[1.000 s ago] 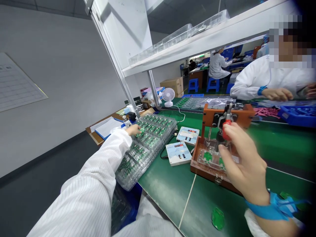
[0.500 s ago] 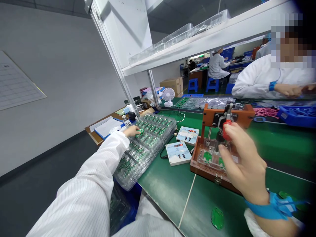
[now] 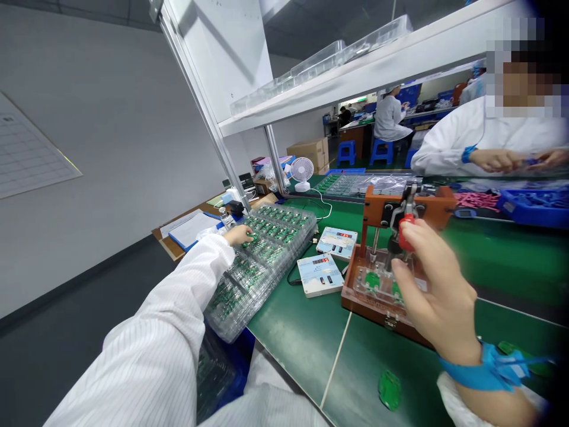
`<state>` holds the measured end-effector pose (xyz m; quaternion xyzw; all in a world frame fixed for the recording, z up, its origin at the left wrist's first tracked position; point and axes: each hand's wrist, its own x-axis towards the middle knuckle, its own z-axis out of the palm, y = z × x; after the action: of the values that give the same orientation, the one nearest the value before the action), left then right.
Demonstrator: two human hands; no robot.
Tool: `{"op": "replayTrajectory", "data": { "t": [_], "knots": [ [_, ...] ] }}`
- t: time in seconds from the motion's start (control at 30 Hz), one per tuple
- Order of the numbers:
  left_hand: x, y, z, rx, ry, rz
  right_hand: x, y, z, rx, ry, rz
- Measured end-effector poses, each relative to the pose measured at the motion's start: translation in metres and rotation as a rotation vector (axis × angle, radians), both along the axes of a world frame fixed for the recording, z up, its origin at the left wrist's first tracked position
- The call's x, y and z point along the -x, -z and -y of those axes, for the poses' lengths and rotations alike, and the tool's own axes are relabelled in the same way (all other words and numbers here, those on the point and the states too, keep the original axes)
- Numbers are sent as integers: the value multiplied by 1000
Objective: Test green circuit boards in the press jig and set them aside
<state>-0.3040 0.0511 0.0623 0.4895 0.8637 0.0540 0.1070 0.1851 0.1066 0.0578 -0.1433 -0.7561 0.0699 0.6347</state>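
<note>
My left hand (image 3: 239, 235) reaches far out over a stack of clear plastic trays (image 3: 262, 261) filled with small green circuit boards. Its fingers pinch one green board (image 3: 249, 237) at the tray's far end. My right hand (image 3: 438, 290) is closed on the red knob (image 3: 405, 231) of the lever on a brown test fixture (image 3: 391, 255). Green boards sit under the fixture's clear plate (image 3: 377, 283). A blue strap (image 3: 493, 370) circles my right wrist.
Two white meter boxes (image 3: 320, 274) with red digits lie between trays and fixture. A loose green board (image 3: 390, 389) lies on the green mat near me. A small white fan (image 3: 301, 174) stands behind. A co-worker in white (image 3: 480, 139) works opposite, beside a blue bin (image 3: 536, 207).
My left hand has closed on a green board at the tray's far end and shifted slightly. My right hand stays on the red knob.
</note>
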Motion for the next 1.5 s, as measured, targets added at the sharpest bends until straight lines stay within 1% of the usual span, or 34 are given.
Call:
{"op": "replayTrajectory", "data": {
  "t": [0.23,0.43,0.57,0.67,0.73,0.8,0.9,0.97,1.0,1.03,1.07,1.1,1.13,1.17,1.23,1.3,1.37,1.4,1.5],
  "knots": [
    [-8,2,5,25,10,-115,0,-2,1,3,-12,3],
    [-14,3,10,-23,54,-102,1,0,1,10,1,6],
    [-24,15,20,-102,43,-100,0,1,1,7,0,3],
    [-35,27,27,-176,10,-112,1,1,0,4,-2,1],
    [-42,32,30,-234,-15,-120,1,0,0,5,3,7],
    [-48,30,31,-302,-35,-122,-1,-4,3,8,6,28],
    [-65,14,34,-426,-49,-119,-11,-15,16,57,25,94],
    [-88,0,42,-498,-19,-97,-20,-22,33,136,61,89],
    [-105,-4,48,-517,16,-71,-25,-23,43,191,74,68],
    [-126,-7,54,-528,74,-26,-30,-21,53,255,76,52],
    [-149,-8,61,-541,182,90,-33,-16,62,325,69,52],
    [-175,-5,68,-514,298,219,-36,-9,71,401,49,78],
    [-201,0,74,-461,391,341,-37,2,80,483,20,125],
    [-227,7,79,-413,446,453,-37,15,86,573,-9,178],
    [-274,25,83,-316,516,647,-34,45,96,781,-83,253],
    [-306,44,80,-243,562,799,-29,73,101,997,-169,245],
    [-326,60,73,-209,600,887,-26,95,103,1157,-225,178],
    [-331,67,69,-203,613,910,-26,102,103,1212,-233,133],
    [-339,81,58,-209,634,950,-31,114,102,1306,-193,-2]
  ]
}}
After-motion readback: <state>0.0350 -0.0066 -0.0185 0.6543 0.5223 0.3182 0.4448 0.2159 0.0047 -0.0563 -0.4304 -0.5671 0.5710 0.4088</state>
